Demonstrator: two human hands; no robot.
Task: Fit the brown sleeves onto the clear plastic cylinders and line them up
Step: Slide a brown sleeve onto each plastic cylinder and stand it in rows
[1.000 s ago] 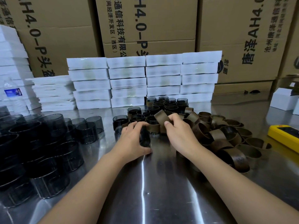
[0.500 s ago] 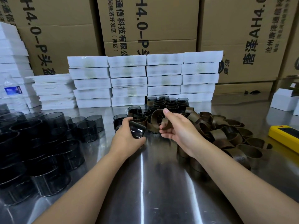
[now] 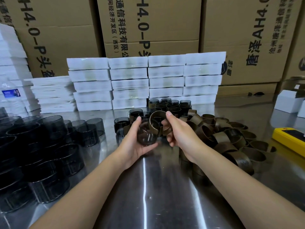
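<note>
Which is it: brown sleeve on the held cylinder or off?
Not fitted: the right hand holds the brown sleeve at the end of the cylinder, bare-walled in the left hand.

One yellow device (image 3: pixel 290 139), one water bottle (image 3: pixel 11 100), four stacks of five white boxes (image 3: pixel 128 84) in the middle block; brown sleeves (image 3: pixel 221 138) and clear cylinders (image 3: pixel 87 134) by the dozen, beyond exact counting.
</note>
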